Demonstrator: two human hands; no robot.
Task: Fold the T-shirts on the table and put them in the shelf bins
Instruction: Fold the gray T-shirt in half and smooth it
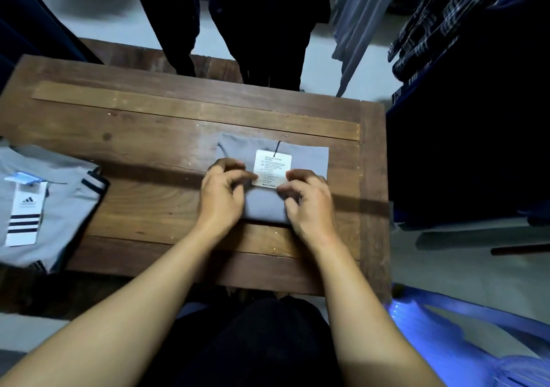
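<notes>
Wooden planks form the table [148,154], and it carries two T-shirts. One is a plain grey T-shirt [309,160], folded into a compact rectangle and lying flat right of the table's middle, its neckline toward the far edge. One white hang tag [271,168] with printed lines lies on top of it, held by a short dark string at the collar.

Both bare hands are on this shirt, with the forearms reaching in from the near edge. The left hand [221,196] has its fingers curled, and thumb and forefinger pinch the tag's left edge. The right hand [311,208] is curled too, its fingertips at the tag's lower right corner. Blur hides whether it grips the card, the cloth or nothing.

The second T-shirt [68,196], light grey with dark bands on the sleeve cuff, lies spread at the table's left end and hangs partly past the edge, well apart from the folded one. It carries two tags: a white striped tag [25,223] with three dark bars and a logo, and a light blue tag [23,178] just above that.

Beyond the far edge hang dark trousers [268,29], a pale grey garment [357,23] and plaid shirts [446,20]. One blue plastic chair [440,336] stands at the near right, beside the table's corner.
</notes>
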